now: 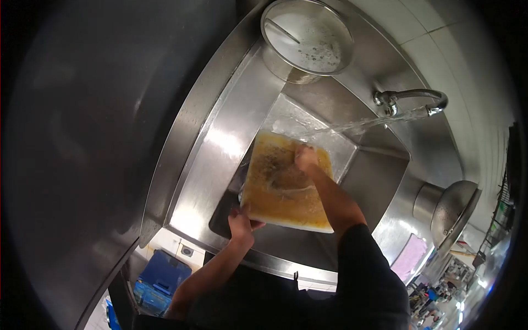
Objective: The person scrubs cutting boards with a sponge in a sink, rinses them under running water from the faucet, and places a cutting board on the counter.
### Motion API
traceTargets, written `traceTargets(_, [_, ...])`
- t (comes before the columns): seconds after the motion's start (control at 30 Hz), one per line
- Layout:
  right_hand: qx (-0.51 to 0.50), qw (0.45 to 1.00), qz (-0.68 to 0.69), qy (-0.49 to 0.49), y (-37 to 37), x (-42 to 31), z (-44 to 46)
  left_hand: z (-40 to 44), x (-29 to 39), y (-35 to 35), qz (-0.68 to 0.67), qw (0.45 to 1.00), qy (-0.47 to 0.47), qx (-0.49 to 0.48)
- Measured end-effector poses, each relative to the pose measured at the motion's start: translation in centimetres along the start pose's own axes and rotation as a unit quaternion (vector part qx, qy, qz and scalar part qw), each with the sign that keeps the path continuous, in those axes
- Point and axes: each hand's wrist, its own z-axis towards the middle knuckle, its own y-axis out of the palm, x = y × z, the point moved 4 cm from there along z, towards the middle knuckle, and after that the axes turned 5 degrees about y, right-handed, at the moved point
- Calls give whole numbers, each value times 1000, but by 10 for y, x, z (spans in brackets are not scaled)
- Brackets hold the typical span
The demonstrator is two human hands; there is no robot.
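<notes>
The left hand grips the board near the sink's near-left corner, presumably bracing it against the right hand (finger state indiscernible).

On my feed the light is moderate: I get white glare on the steel sink and small highlights along its rim, while the dark panel at left swallows most of the light, with only faint sheen. Small bright lights glow at lower right, where the background is tiny and too smeared for me to read. The wide lens bends straight edges into curves and fades to black at the corners. I see the right hand slightly blurred; the running water is streaky.
</notes>
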Motion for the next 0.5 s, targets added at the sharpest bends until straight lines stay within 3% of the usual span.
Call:
traceTargets(0.03, [39,999,0,31,4,8,-3,2,-1,0,-1,1000,-5,-1])
traceTargets(0.1, [25,998,25,-51,5,-65,-72,2,-1,-3,20,999,18,-31])
traceTargets(0.17, [59,951,92,-290,-8,-128,-110,-3,5,-1,28,999,27,-30])
traceTargets(0.2, [61,950,93,-292,7,-126,-94,-6,7,0,40,998,35,-32])
traceTargets(0.27, [125,971,40,-199,32,-103,-20,-8,10,4,17,999,25,-41])
traceTargets(0.33, [93,985,42,-140,38,-81,63,-11,9,4,-2,999,15,-44])
traceTargets(0.4, [209,975,26,-64,37,-77,95,-10,12,8,-9,999,15,-38])
traceTargets(0.43, [207,976,31,-59,48,-76,93,-9,11,5,-2,999,13,-35])
traceTargets(0.5, [-13,998,-13,-65,63,-81,76,-8,8,7,7,999,17,-33])
